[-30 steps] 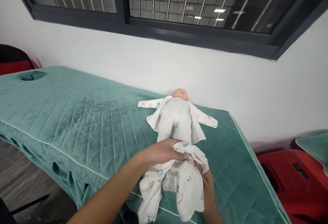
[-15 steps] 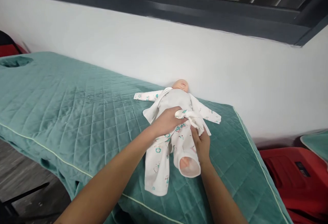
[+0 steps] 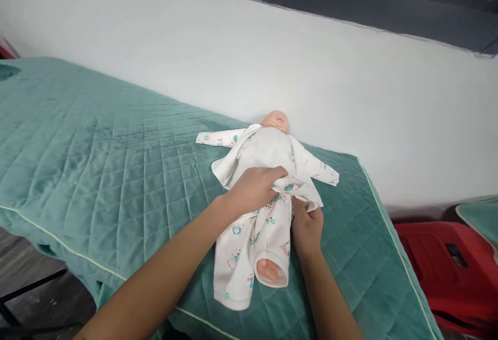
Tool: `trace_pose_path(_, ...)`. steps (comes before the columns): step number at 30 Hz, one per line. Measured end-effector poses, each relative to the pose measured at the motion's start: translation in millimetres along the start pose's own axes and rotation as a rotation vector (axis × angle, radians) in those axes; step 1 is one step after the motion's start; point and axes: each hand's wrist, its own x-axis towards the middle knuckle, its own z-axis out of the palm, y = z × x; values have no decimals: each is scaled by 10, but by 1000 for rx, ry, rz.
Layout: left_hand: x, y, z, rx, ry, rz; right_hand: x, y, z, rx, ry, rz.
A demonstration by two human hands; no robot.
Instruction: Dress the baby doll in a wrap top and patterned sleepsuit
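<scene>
On its back lies a baby doll (image 3: 274,121) in an open white jacket (image 3: 227,166) with printed sleeves spread to both sides. White printed baby pants (image 3: 234,249) cover its legs, and a foot shows inside one leg opening. My left hand (image 3: 257,187) is closed on the waistband of the pants at the doll's middle. Lower and to the right, my right hand (image 3: 307,223) is closed at the side of the waistband, its fingertips partly hidden by cloth. Bunched white fabric lies between the two hands.
The doll rests on a bed with a green quilted cover (image 3: 155,163), close to a white wall (image 3: 175,44). A red plastic chair (image 3: 447,267) stands off the right edge. A dark window frame (image 3: 330,2) runs above.
The view has tilted down. The bunched waistband cloth between my hands lies flatter, and the pant leg with the foot has shifted left. Both hands keep their hold.
</scene>
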Motion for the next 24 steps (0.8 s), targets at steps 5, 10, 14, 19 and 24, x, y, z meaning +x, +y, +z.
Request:
trace_pose_path(5, 61, 54, 44, 180, -84, 101, 40, -34, 0, 99, 46, 62)
trace_pose_path(10, 174, 68, 15, 280, -94, 150, 103, -26, -1, 90, -4, 6)
trace_pose_path(14, 166, 16, 58, 179, -27, 110, 120, 62, -38, -5, 66, -1)
trace_pose_path(19, 3, -126, 52, -365, 152, -22, -175, -246, -17, -160, 179, -366)
trace_pose_path(24, -100, -246, -1, -814, 242, -206, -930, -902, 9, 56, -497, -252)
